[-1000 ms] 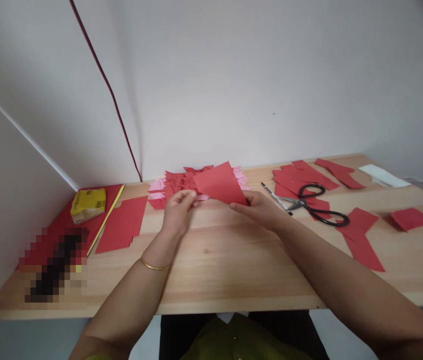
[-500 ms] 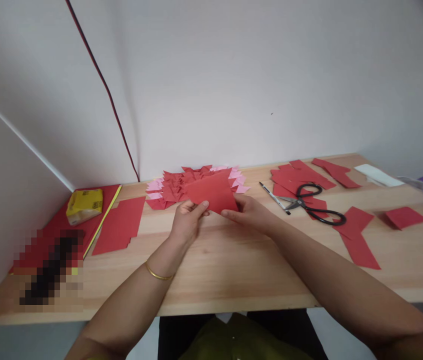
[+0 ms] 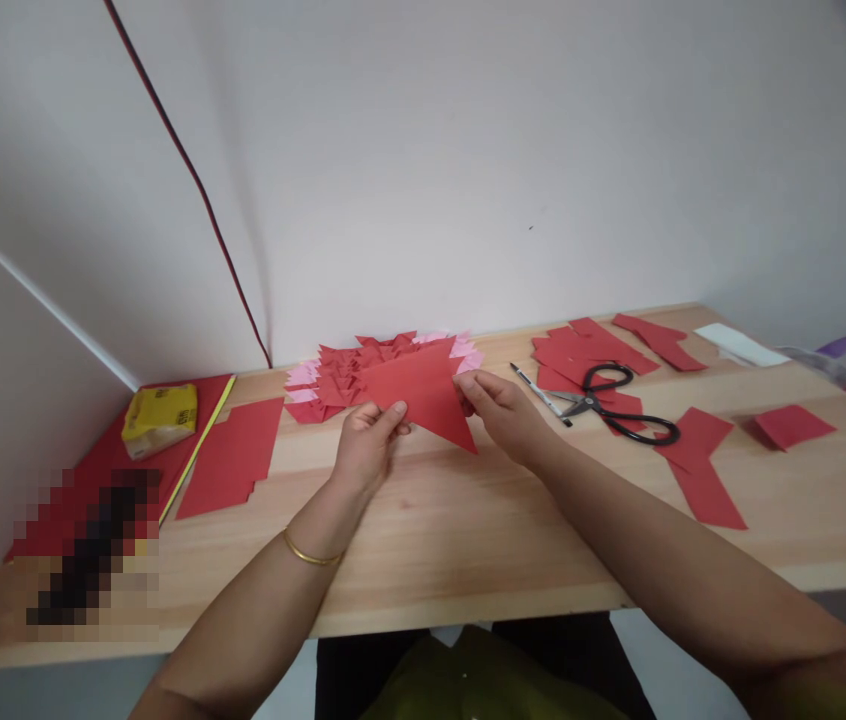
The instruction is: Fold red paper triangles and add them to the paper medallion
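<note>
Wooden table point(image 3: 468, 540) against white wall point(image 3: 468, 150), dark cord point(image 3: 190, 180) running down wall to table's back edge. Far left: stack of red sheets point(image 3: 232, 455), with yellow packet point(image 3: 159, 418) just beside on red pad. Back centre: pile of folded red and pink triangles point(image 3: 348, 370). Right side: loose red paper scraps point(image 3: 700, 465), more red sheets point(image 3: 588, 350) under black scissors point(image 3: 618, 405), pen point(image 3: 539, 393) just left of scissors. Centre, just above table in front of pile: red paper triangle point(image 3: 423, 395), point angled down-right. Left hand point(image 3: 367, 445) pinching triangle's left lower edge, thumb on top; gold bangle point(image 3: 309, 552) on wrist. Right hand point(image 3: 509, 415) pinching triangle's right upper corner with fingertips.
</note>
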The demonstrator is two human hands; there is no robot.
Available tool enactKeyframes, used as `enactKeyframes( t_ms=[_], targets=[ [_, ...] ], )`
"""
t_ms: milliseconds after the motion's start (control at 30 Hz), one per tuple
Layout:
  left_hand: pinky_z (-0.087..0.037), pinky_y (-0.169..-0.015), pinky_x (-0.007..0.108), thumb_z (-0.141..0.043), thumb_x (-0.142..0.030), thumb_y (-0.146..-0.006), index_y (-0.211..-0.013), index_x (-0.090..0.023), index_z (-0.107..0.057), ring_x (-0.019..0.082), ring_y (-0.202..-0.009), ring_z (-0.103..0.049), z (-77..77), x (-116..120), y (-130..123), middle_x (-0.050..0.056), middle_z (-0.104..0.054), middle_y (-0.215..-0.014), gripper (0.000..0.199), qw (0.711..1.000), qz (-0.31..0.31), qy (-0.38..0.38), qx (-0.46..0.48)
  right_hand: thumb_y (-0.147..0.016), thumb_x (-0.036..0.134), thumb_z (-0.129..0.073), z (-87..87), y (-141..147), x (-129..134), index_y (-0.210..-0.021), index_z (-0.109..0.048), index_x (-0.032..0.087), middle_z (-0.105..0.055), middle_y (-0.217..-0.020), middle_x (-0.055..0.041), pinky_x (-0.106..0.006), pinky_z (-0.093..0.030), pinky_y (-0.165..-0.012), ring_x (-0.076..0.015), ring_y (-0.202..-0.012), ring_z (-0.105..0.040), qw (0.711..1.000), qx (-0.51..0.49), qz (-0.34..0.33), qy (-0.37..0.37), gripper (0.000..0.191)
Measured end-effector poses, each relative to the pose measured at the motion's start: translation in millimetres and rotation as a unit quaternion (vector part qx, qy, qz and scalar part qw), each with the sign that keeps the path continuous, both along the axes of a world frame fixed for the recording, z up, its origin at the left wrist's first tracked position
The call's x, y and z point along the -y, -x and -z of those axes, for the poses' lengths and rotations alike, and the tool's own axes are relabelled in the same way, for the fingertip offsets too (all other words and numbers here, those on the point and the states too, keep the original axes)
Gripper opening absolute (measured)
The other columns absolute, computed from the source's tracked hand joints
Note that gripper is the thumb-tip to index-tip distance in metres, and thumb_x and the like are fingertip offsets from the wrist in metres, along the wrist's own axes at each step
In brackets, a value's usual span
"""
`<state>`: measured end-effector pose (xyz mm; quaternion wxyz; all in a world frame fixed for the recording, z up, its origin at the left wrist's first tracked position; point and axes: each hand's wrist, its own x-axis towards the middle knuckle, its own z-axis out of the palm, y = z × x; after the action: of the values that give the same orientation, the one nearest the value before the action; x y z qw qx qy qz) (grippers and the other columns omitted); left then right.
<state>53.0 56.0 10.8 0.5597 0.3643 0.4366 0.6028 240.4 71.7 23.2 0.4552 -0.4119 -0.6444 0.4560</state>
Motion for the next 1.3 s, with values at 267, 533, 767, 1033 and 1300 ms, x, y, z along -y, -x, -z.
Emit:
enactKeyframes(
  t_ms=[267,533,767,1033,1300],
  targets=[
    [-0.042,-0.056,0.022,-0.080,-0.029,-0.058,-0.061,-0.013,-0.057,0.007,-0.049,-0.052,-2.4,-2,0,-0.001,-0.059,-0.054,0.029,1.000,-0.010,0.001,0.016,-0.084,0.048,-0.051,-0.3,3,1,-0.073,-0.053,0.018,-0.050,-0.067,0.0005,-0.025,-0.037,-0.061,-0.0123,-0.064,-0.044,0.998,0.060,0.011,-0.023,0.032],
    [-0.042,-0.055,0.022,-0.080,-0.033,-0.058,-0.056,-0.013,-0.057,0.008,-0.050,-0.053,-1.5,-1,0,0.001,-0.060,-0.053,0.031,0.999,-0.023,0.022,-0.028,-0.086,0.044,-0.047,1.3,2,2,-0.072,-0.050,0.019,-0.046,-0.066,0.0008,-0.025,-0.036,-0.061,-0.0127,-0.064,-0.042,0.996,0.079,0.024,-0.044,0.029],
    [-0.045,-0.058,0.025,-0.082,-0.031,-0.057,-0.067,-0.013,-0.064,0.011,-0.053,-0.055,-3.0,0,10,0.003,-0.063,-0.059,0.027,0.990,0.124,0.024,-0.059,-0.089,0.042,-0.042,3.2,-4,-3,-0.077,-0.048,0.020,-0.043,-0.067,0.0016,-0.025,-0.035,-0.063,-0.0126,-0.063,-0.039,0.989,0.113,0.044,-0.082,0.026],
    [-0.050,-0.073,0.028,-0.081,-0.035,-0.058,-0.094,-0.015,-0.070,0.015,-0.076,-0.063,-25.1,-11,43,0.009,-0.069,-0.089,0.043,0.988,0.150,0.011,-0.026,-0.089,0.031,-0.041,-10.2,-17,-5,-0.073,-0.048,0.019,-0.047,-0.065,0.0013,-0.024,-0.031,-0.059,-0.0117,-0.061,-0.042,0.958,0.240,-0.088,-0.132,0.022],
    [-0.047,-0.063,0.027,-0.082,-0.023,-0.055,-0.081,-0.019,-0.073,0.018,-0.070,-0.062,-13.1,1,19,0.004,-0.068,-0.075,0.028,0.962,0.152,-0.015,-0.225,-0.086,0.023,-0.045,-0.9,-8,0,-0.075,-0.054,0.017,-0.058,-0.072,-0.0031,-0.024,-0.031,-0.060,-0.0134,-0.064,-0.048,0.932,0.295,-0.141,-0.156,0.016]
  ],
)
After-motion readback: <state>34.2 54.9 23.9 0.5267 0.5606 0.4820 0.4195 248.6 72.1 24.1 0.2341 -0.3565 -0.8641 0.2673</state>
